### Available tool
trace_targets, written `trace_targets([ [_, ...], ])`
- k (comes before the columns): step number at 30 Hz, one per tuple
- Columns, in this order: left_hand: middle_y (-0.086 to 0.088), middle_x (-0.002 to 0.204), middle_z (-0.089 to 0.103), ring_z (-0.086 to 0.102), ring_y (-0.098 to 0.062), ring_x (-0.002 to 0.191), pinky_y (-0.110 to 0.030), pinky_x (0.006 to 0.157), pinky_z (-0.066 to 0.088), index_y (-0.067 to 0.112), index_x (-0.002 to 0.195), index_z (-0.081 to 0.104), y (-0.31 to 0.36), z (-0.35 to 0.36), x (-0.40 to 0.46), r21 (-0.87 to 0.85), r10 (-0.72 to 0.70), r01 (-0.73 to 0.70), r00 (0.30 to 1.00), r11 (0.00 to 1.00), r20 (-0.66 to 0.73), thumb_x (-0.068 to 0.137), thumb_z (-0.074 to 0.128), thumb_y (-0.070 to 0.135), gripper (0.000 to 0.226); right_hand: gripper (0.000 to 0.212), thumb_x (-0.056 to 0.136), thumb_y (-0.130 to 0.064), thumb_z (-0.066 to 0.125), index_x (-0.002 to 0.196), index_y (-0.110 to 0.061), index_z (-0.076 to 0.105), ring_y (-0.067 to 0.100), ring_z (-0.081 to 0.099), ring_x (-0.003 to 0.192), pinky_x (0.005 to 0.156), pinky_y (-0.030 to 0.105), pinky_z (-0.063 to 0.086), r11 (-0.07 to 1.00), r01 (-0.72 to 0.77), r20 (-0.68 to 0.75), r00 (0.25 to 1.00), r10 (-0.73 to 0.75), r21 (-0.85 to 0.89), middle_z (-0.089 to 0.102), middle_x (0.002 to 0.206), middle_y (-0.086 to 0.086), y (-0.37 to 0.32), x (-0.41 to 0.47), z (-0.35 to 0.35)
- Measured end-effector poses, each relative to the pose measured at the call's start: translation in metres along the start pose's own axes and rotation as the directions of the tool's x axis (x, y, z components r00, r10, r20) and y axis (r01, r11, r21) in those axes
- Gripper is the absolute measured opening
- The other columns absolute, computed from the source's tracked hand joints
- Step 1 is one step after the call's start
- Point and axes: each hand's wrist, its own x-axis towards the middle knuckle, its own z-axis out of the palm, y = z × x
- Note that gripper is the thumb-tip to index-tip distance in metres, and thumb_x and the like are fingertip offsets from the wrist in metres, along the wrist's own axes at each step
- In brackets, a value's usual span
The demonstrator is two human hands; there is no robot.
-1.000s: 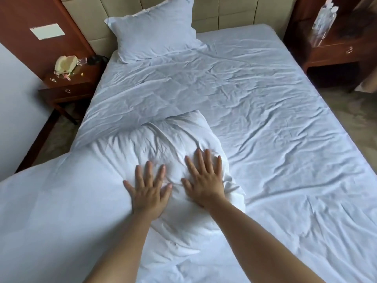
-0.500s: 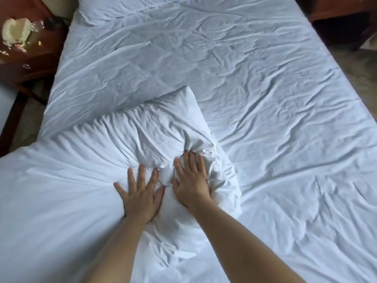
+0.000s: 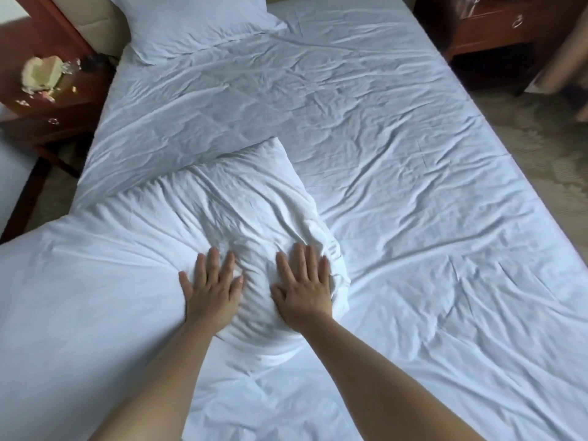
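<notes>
head view: the pillow (image 3: pixel 229 202) lies on the near left of the bed (image 3: pixel 397 154), with the left grip (image 3: pixel 211 288) and right grip (image 3: pixel 302 288) pressing flat on it, fingers straight and holding nothing. it looks light, soft and squashy, so it is best taken by its two ends.

Two hands are in view, the left hand (image 3: pixel 210 291) and the right hand (image 3: pixel 302 294), each showing five fingers (image 3: pixel 299 259), ten in all. One heap of white bedding (image 3: pixel 203 211) lies under those fingers. One pillow (image 3: pixel 197 23) lies well beyond the fingertips. There is one bed (image 3: pixel 477 173), with one wrinkled sheet (image 3: pixel 350 106) spreading ahead of the fingers and to their right. There are two nightstands: the left nightstand (image 3: pixel 73 100) well off to the left of the fingers, and the right nightstand (image 3: pixel 490 33) well ahead to their right. Each shows one ring pull (image 3: pixel 54 121) (image 3: pixel 518 21), two in total. One cream-coloured object (image 3: pixel 39 74) sits on the left nightstand, with small bits around it too tiny to count.
</notes>
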Motion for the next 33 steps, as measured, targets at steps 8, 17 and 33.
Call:
trace_targets([
  [8,-0.006,0.151,0.037,0.030,-0.025,0.141,-0.046,0.114,0.012,0.016,0.146,0.036,-0.073,-0.056,-0.060,0.101,-0.013,0.025,0.992,0.995,-0.122,0.094,0.027,0.032,0.055,0.061,0.100,-0.046,0.027,0.153,-0.024,0.006,0.024,-0.011,0.147,0.119,0.044,-0.004,0.967,0.250,0.311,0.924,-0.221,-0.054,-0.010,0.160,0.006,-0.090,-0.015,-0.040],
  [17,0.004,0.161,-0.002,-0.011,-0.029,0.147,-0.068,0.106,-0.011,0.039,0.150,0.002,-0.192,-0.069,-0.096,0.035,-0.362,0.367,0.927,0.930,-0.104,0.097,0.009,0.052,0.055,0.060,0.100,-0.047,0.027,0.152,-0.032,0.003,0.020,-0.005,0.148,0.119,0.045,-0.001,0.906,0.418,0.266,0.883,-0.388,-0.065,-0.005,0.161,0.000,-0.223,-0.012,-0.021],
  [33,0.005,0.159,-0.017,-0.013,-0.033,0.145,-0.067,0.109,-0.002,0.046,0.147,-0.010,-0.236,0.027,-0.083,-0.149,-0.252,0.287,0.944,0.946,0.213,0.095,0.011,0.060,0.057,0.072,0.087,-0.073,0.016,0.149,-0.043,-0.006,0.024,-0.024,0.144,0.114,0.055,-0.013,0.911,0.288,0.336,0.924,-0.182,-0.296,-0.022,0.158,0.001,-0.221,0.004,0.076],
])
